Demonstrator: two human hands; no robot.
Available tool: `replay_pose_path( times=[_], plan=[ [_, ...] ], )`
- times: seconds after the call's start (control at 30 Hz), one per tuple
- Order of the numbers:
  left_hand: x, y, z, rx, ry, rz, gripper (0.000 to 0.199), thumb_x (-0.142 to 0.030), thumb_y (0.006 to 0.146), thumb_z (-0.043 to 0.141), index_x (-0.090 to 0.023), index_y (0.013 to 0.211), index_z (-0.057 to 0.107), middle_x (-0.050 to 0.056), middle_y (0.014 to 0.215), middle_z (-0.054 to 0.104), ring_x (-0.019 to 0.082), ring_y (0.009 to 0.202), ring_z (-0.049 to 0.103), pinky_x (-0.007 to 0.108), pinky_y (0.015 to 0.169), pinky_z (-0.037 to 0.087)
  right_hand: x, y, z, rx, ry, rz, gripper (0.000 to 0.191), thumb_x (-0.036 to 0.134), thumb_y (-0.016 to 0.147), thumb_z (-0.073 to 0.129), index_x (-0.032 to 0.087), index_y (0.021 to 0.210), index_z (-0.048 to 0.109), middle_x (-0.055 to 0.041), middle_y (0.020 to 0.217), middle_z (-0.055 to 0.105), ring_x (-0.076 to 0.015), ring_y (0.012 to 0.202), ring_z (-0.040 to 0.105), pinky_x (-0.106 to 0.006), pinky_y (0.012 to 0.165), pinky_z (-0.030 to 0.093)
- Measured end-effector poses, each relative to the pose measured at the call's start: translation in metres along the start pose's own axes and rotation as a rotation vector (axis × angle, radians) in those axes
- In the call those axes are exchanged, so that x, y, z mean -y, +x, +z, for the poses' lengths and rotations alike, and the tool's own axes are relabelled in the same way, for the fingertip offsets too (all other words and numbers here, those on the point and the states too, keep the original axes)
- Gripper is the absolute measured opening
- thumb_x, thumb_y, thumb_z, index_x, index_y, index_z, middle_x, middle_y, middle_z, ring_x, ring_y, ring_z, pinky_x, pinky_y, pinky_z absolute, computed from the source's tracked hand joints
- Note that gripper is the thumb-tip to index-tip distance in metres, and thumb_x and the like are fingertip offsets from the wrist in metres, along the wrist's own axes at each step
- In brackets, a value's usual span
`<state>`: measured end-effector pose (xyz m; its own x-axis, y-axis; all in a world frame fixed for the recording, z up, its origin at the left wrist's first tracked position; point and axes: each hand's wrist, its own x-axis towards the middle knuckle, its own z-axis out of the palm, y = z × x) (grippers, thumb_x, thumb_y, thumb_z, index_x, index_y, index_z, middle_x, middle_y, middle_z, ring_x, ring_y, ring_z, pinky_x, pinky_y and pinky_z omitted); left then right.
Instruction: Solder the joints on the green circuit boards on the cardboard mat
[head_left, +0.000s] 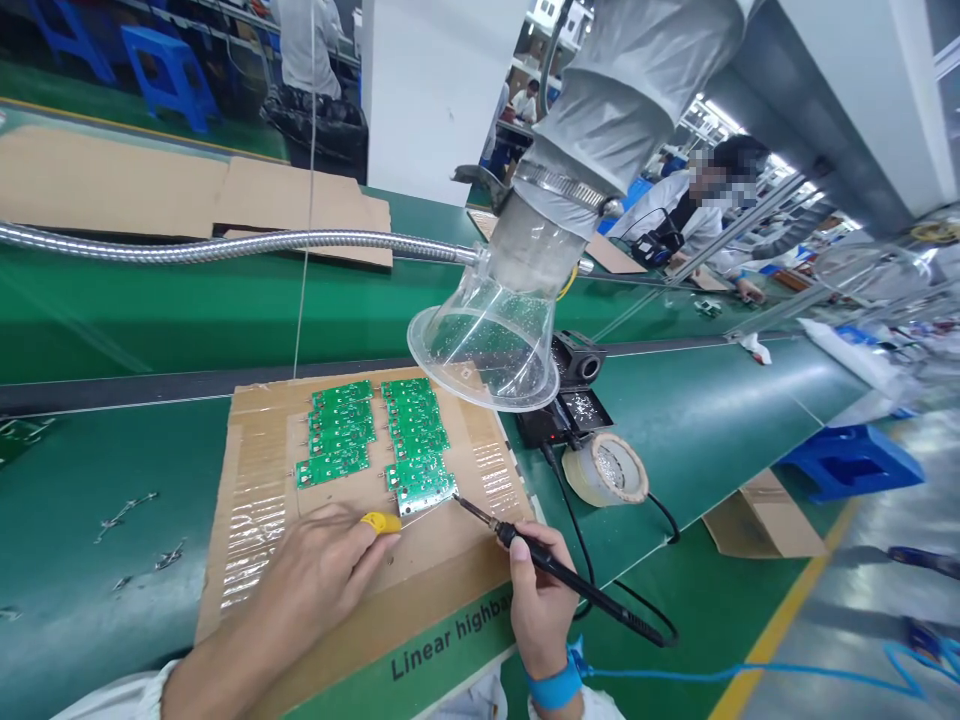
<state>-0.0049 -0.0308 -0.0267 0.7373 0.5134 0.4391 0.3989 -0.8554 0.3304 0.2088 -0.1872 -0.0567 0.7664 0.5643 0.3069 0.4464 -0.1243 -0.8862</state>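
Note:
My left hand (315,580) rests on a cardboard sheet (255,500), its fingers closed on a small yellow piece (381,522) at the lower left corner of a green circuit board (426,490). My right hand (541,610) grips a black soldering iron (570,570). The iron's metal tip (466,510) lies just off that board's right corner, and I cannot tell whether they touch. Several more green circuit boards sit in 2 columns on the cardboard, the left column (337,435) and the right column (414,425) side by side.
A transparent fume hood (484,345) on a metal hose hangs above the boards. Beyond it are a black soldering station (562,400) and a tape roll (604,468). A blue strap (553,688) circles my right wrist. A co-worker (675,215) sits at the far right.

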Motion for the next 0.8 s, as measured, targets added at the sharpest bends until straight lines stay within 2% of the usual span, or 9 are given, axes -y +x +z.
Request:
replay_pose_path(
  times=[0.13,0.3,0.5,0.67,0.8],
  plan=[
    [0.0004,0.0001,0.0040,0.016,-0.015,-0.004,0.041,-0.031,0.105,0.047,-0.022,0.067,0.060,-0.001,0.061,0.063,0.017,0.058,0.059,0.031,0.061,0.039,0.0031,0.0004,0.0004,0.001,-0.006,-0.036,0.019,0.039,0.093,0.065,0.020,0.093,0.070,-0.0066,0.086,0.072,-0.0216,0.076,0.071,-0.033,0.068,0.060],
    [-0.0008,0.0012,0.0020,0.019,-0.036,0.007,0.034,-0.028,0.105,0.047,-0.022,0.076,0.065,-0.002,0.066,0.067,0.017,0.061,0.061,0.030,0.063,0.041,0.0036,-0.0002,0.0006,-0.001,-0.017,-0.055,0.017,0.037,0.093,0.065,0.021,0.093,0.071,-0.0063,0.086,0.072,-0.0214,0.077,0.070,-0.033,0.068,0.060],
    [-0.0016,0.0040,0.0051,0.020,0.032,0.032,0.045,-0.031,0.106,0.043,-0.022,0.065,0.057,0.000,0.063,0.066,0.017,0.057,0.059,0.031,0.062,0.041,0.0047,0.0015,0.0006,0.002,-0.020,-0.085,0.015,0.035,0.094,0.065,0.021,0.093,0.071,-0.0055,0.085,0.072,-0.0202,0.075,0.071,-0.031,0.067,0.059],
    [-0.0004,0.0037,0.0083,-0.032,0.008,0.031,0.041,-0.031,0.106,0.046,-0.022,0.068,0.058,-0.001,0.063,0.066,0.017,0.058,0.060,0.030,0.062,0.040,0.0066,0.0031,0.0011,-0.011,-0.026,-0.158,0.014,0.034,0.094,0.065,0.021,0.093,0.072,-0.0050,0.083,0.073,-0.0200,0.074,0.071,-0.029,0.065,0.059],
    [-0.0003,0.0033,0.0085,-0.041,0.013,0.032,0.041,-0.031,0.105,0.047,-0.022,0.066,0.058,-0.001,0.063,0.067,0.017,0.057,0.061,0.031,0.062,0.040,0.0058,0.0033,0.0011,-0.019,-0.032,-0.154,0.014,0.033,0.094,0.065,0.021,0.093,0.072,-0.0052,0.084,0.073,-0.0199,0.074,0.072,-0.029,0.065,0.059]
  ],
)
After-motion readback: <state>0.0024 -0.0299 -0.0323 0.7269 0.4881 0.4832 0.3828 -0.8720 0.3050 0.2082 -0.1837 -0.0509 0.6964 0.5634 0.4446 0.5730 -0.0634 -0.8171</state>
